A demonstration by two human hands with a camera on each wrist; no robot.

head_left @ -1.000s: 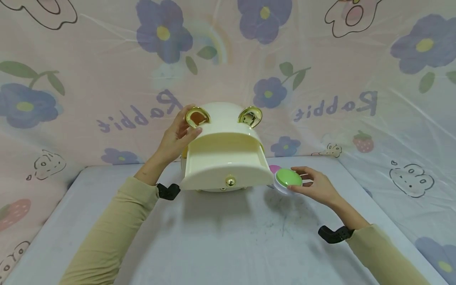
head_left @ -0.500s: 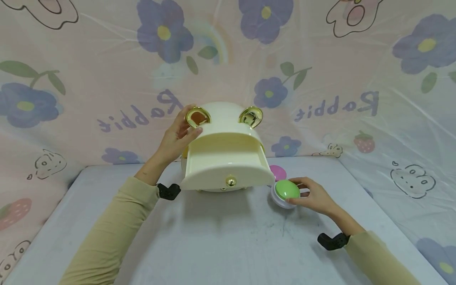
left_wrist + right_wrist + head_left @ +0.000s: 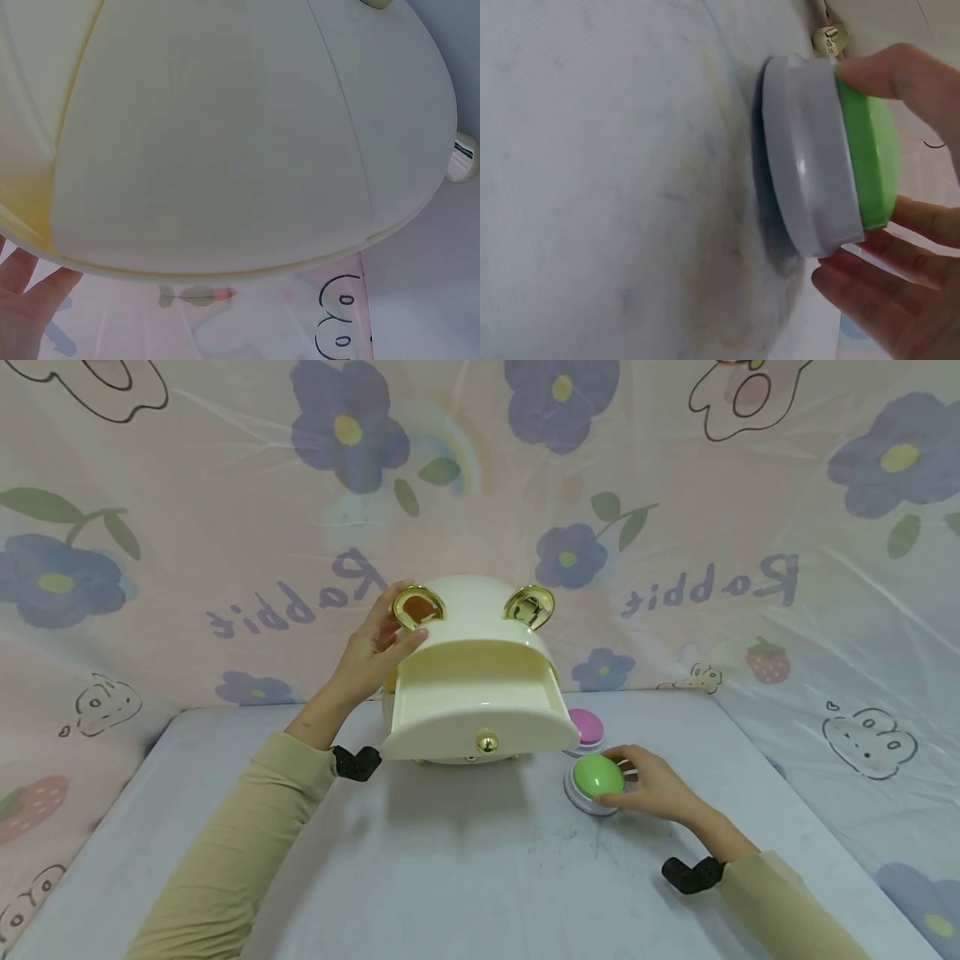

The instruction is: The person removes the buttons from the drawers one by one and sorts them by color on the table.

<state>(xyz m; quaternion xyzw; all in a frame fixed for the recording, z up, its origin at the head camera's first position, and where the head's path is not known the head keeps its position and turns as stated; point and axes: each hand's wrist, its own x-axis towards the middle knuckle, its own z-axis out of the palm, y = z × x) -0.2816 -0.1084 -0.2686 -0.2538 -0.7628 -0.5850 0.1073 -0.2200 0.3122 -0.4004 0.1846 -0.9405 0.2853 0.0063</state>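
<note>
A floral curtain (image 3: 225,527) with purple blossoms and the word "Rabbit" hangs behind and to both sides of a grey table (image 3: 465,877). At the back middle of the table stands a cream box (image 3: 474,647) with a rounded top and two gold ears (image 3: 528,604); its drawer (image 3: 480,714) is pulled out toward the viewer and bears a small gold knob (image 3: 487,742) on its front. The left hand (image 3: 375,652) grips the box at its upper left corner, the thumb laid on top just below the left ear and the fingers curled round the side; the left wrist view shows mostly the pale underside of the box (image 3: 225,135). Just right of the drawer front, the right hand (image 3: 652,781) holds a green button (image 3: 596,781) on a grey base, fingertips (image 3: 900,71) pinching its rim while the base rests on the table (image 3: 592,187). A pink button (image 3: 586,727) sits on the table between the green one and the box, just behind the former.
</note>
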